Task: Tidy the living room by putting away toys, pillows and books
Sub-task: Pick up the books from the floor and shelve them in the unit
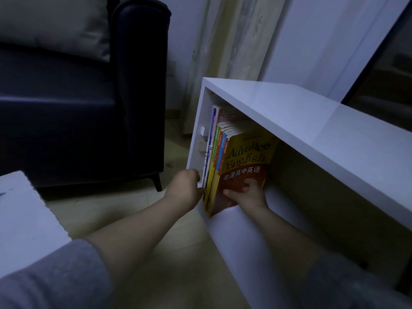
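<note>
Several books [217, 152] stand upright at the left end of a low white open cabinet [289, 112]. The nearest one is a yellow and red English textbook [247, 161]. My right hand [247, 194] presses its fingers and thumb against the lower cover of that book. At the left side of the stack, by the cabinet's side panel, my left hand [186, 188] has its fingers reaching in among the spines; its fingertips are hidden. A pale pillow [66, 23] lies on the dark sofa.
A dark sofa [84, 103] stands to the left, with one leg on the wooden floor [156, 253]. A white table corner [20, 210] is at the near left. A curtain [225, 41] hangs behind the cabinet. A dark screen [383, 70] stands on the cabinet's right.
</note>
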